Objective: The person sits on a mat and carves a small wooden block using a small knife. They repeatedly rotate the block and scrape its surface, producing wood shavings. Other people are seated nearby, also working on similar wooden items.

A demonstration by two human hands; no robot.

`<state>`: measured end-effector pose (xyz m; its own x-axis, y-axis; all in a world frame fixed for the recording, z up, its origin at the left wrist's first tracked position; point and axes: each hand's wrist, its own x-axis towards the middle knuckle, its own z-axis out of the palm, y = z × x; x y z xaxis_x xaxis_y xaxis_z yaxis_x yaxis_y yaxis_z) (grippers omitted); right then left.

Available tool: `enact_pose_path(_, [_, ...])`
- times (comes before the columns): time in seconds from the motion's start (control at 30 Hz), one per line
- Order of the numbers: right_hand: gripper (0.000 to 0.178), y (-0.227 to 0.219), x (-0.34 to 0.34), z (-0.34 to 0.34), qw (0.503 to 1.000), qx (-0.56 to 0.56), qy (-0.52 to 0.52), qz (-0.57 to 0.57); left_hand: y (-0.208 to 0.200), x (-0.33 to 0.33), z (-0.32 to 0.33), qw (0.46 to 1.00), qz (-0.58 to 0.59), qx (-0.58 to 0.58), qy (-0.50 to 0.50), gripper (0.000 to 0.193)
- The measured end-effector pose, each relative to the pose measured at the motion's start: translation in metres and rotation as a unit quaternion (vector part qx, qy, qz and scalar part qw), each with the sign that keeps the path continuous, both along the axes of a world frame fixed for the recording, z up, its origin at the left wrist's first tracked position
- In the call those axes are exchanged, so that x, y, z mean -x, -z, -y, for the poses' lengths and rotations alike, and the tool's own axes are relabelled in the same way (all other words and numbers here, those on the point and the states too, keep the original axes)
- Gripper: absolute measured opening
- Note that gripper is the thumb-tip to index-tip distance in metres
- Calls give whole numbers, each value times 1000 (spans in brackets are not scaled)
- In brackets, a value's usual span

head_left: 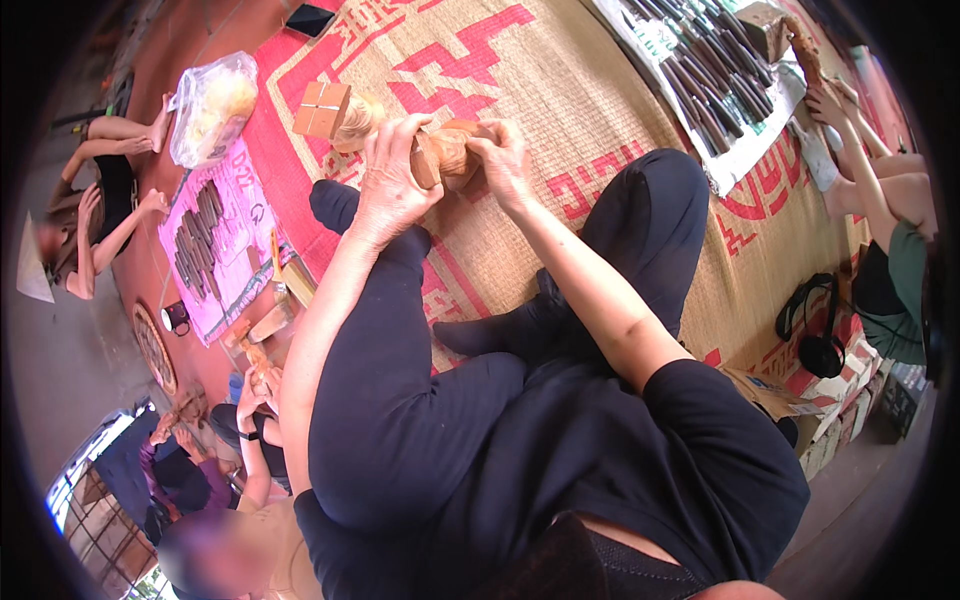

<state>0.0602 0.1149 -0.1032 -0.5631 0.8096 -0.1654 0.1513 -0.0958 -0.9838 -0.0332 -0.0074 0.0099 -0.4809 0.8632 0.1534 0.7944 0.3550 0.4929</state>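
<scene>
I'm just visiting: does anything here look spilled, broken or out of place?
Nothing stands out. The left hand and right hand are both on the wooden piece, and the dark tools lie grouped on the white sheet. No spill shows. Part of the piece is hidden, so small damage there can't be ruled out.

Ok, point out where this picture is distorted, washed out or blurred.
Head view: black surrounds the round picture and the scene leans toward the rim; in the head view, light beside the metal bars at lower left is washed out, the plastic bag shines pale, the nearby head is smeared, while the left hand and right hand look fairly clear.
</scene>
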Motion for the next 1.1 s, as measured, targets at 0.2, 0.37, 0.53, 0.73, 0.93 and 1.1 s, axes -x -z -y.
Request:
enact_pose_path(0.2, [24, 32, 38, -32, 990, -81, -31, 113, 0, -2, -4, 1000, -7, -10, 8, 76])
enact_pose_path(0.37, [15, 26, 3, -30, 992, 121, 3, -37, 1, -1, 3, 1000, 11, -8, -23, 81])
enact_pose_path(0.53, [24, 36, 1, 8, 997, -7, 31, -65, -1, -1, 3, 1000, 11, -8, -18, 82])
enact_pose_path(0.73, [25, 43, 32, -16, 994, -97, 6, 59, 1, 0, -3, 1000, 14, -2, -5, 82])
enact_pose_path(0.93, [22, 16, 2, -20, 995, 88, -13, 39, 1, -1, 3, 1000, 16, -9, -21, 81])
enact_pose_path(1.1, [30, 42, 7, 1, 998, -44, 35, -13, 2, 1, 1, 1000, 5, -8, -14, 81])
